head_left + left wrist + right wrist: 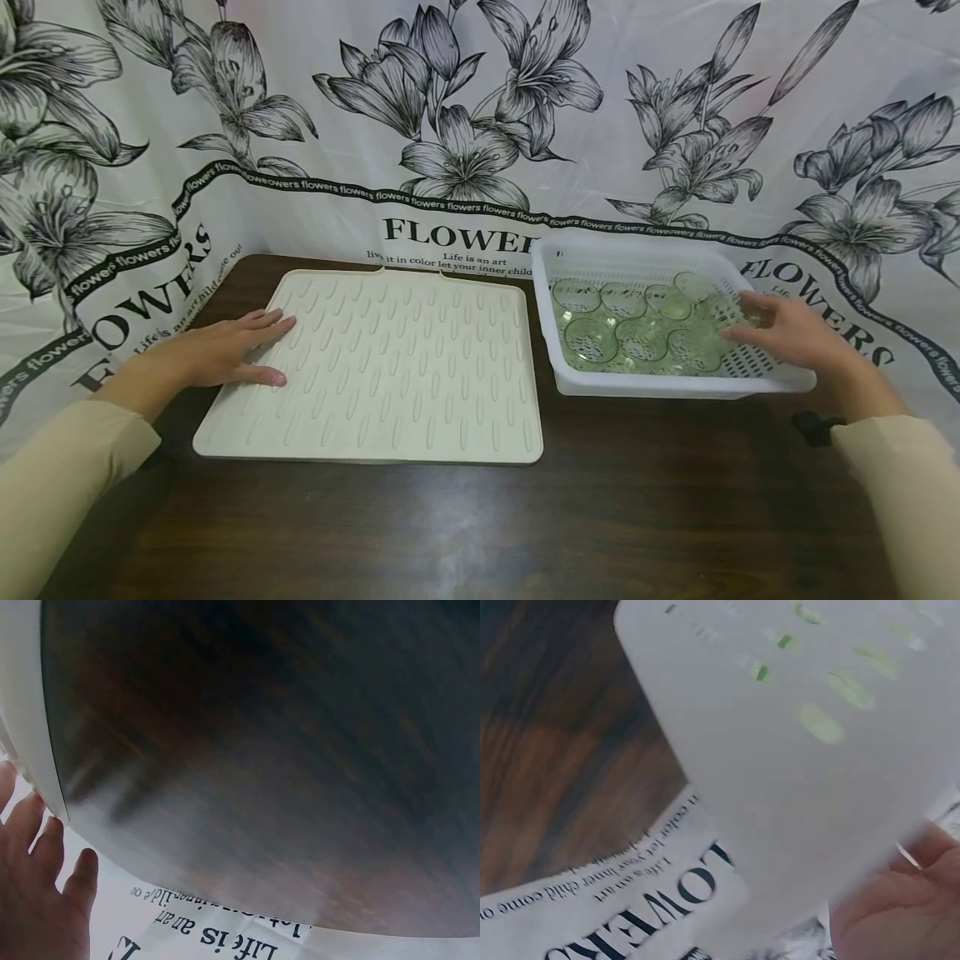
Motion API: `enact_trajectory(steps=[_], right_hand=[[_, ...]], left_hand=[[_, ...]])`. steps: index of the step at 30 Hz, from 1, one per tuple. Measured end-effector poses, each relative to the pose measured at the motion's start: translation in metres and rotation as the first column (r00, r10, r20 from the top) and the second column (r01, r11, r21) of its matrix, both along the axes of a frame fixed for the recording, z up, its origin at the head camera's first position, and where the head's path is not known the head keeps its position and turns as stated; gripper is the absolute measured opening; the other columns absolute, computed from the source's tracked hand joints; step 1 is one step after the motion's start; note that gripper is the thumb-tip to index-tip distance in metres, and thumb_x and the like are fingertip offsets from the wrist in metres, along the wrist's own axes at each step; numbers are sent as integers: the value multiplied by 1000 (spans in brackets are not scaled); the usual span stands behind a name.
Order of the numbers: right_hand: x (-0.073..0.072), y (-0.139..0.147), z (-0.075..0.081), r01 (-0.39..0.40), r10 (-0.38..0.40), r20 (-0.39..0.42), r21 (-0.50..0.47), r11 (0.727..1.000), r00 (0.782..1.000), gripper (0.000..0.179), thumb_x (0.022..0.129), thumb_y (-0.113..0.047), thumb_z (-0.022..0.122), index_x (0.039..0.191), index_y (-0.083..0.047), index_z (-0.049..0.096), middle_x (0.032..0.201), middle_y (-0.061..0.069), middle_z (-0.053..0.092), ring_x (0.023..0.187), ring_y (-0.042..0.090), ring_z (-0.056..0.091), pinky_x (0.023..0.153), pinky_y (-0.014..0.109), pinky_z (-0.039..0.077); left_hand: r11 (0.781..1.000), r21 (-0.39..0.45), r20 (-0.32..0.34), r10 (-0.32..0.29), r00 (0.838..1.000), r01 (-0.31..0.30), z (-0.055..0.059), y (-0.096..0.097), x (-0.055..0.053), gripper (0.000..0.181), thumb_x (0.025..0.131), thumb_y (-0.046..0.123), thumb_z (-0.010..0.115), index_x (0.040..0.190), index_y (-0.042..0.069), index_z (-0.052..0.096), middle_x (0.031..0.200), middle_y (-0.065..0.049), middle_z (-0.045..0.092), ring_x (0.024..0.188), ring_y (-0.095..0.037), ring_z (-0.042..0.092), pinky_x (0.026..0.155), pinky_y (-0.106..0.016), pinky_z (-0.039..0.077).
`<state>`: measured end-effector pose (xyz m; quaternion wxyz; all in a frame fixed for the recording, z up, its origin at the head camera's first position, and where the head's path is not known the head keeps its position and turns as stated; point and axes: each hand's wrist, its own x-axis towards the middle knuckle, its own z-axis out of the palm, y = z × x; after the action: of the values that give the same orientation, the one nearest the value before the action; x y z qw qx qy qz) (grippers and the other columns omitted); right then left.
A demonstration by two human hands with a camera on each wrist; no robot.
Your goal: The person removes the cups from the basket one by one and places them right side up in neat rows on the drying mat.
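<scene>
My left hand (221, 350) rests with spread fingers on the left edge of a cream drying mat (405, 375), patterned with raised oval ridges. In the left wrist view its fingers (49, 847) show beside the mat's edge. To the right, a white plastic basket (652, 386) with slotted sides holds several clear green drinking glasses (591, 339), grouped toward its left and middle. My right hand (787, 329) reaches over the basket's right end, thumb and fingers apart, close to the rightmost glasses. From the right wrist, the basket wall hides its fingertips.
Both the mat and basket lie on a dark brown wooden table (465, 525). Behind and to the left hangs a white cloth (465, 50) printed with black flowers and lettering. A small black object (816, 427) shows beside my right wrist.
</scene>
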<state>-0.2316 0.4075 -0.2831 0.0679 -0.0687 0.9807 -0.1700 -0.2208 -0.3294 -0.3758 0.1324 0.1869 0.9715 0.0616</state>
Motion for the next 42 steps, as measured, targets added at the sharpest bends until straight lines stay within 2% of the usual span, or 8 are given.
enact_trajectory(steps=[6, 12, 25, 26, 29, 32, 34, 42], right_hand=[[8, -8, 15, 24, -27, -57, -46, 999, 998, 86, 97, -42, 63, 152, 10, 23, 146, 40, 35, 126, 60, 41, 96, 72, 34], [12, -21, 23, 43, -56, -116, -107, 993, 992, 86, 96, -45, 64, 154, 5, 26, 149, 36, 36, 128, 59, 39, 99, 71, 33], [27, -65, 40, -45, -18, -282, -214, 976, 959, 79, 93, -35, 72, 157, -13, 31, 149, 26, 43, 131, 52, 43, 102, 64, 35], [28, -69, 41, -47, -18, -292, -216, 975, 956, 79, 92, -35, 73, 157, -14, 32, 149, 24, 44, 130, 51, 44, 104, 60, 36], [32, -83, 44, -73, -10, -325, -241, 968, 946, 77, 91, -33, 75, 156, -18, 36, 147, 19, 48, 129, 44, 49, 108, 31, 40], [36, -96, 47, -126, 22, -368, -260, 957, 930, 75, 89, -29, 78, 153, -18, 40, 143, 16, 52, 125, 39, 53, 96, 6, 36], [39, -105, 49, -170, 56, -394, -261, 950, 917, 74, 88, -26, 78, 152, -17, 42, 142, 15, 54, 123, 39, 55, 93, 2, 34], [44, -141, 52, -336, 199, -474, -226, 914, 858, 76, 83, -15, 82, 150, -12, 46, 138, 16, 56, 117, 38, 60, 97, 6, 36]], left_hand=[[1000, -4, -8, -4, 1000, 4, 0, 0, 1, 108, 80, 72, 63, 155, 3, 28, 157, -31, 24, 141, -56, 20, 102, -75, 24], [1000, -8, -22, -11, 1000, 10, -1, -1, 1, 107, 80, 72, 63, 156, 4, 28, 157, -31, 25, 141, -55, 21, 101, -76, 25], [999, -30, -44, -21, 999, 20, -4, -2, -2, 106, 81, 72, 62, 156, 5, 28, 157, -30, 26, 141, -55, 22, 101, -75, 27], [999, -33, -44, -21, 999, 20, -4, -2, -2, 106, 81, 73, 62, 156, 5, 29, 156, -30, 26, 141, -56, 22, 101, -75, 27], [999, -43, -46, -26, 999, 24, -5, -1, -3, 105, 82, 72, 62, 155, 4, 30, 156, -31, 27, 140, -56, 23, 100, -75, 28], [999, -48, -47, -27, 999, 25, -5, 0, -2, 105, 82, 72, 62, 155, 3, 30, 155, -32, 27, 140, -56, 24, 100, -74, 29], [998, -53, -52, -29, 998, 26, -5, 0, -2, 105, 82, 72, 62, 154, 3, 30, 155, -32, 27, 140, -56, 24, 100, -74, 29], [999, -44, -49, -23, 999, 21, -3, 0, 0, 105, 82, 72, 62, 154, 2, 31, 155, -32, 27, 140, -56, 24, 101, -74, 28]])
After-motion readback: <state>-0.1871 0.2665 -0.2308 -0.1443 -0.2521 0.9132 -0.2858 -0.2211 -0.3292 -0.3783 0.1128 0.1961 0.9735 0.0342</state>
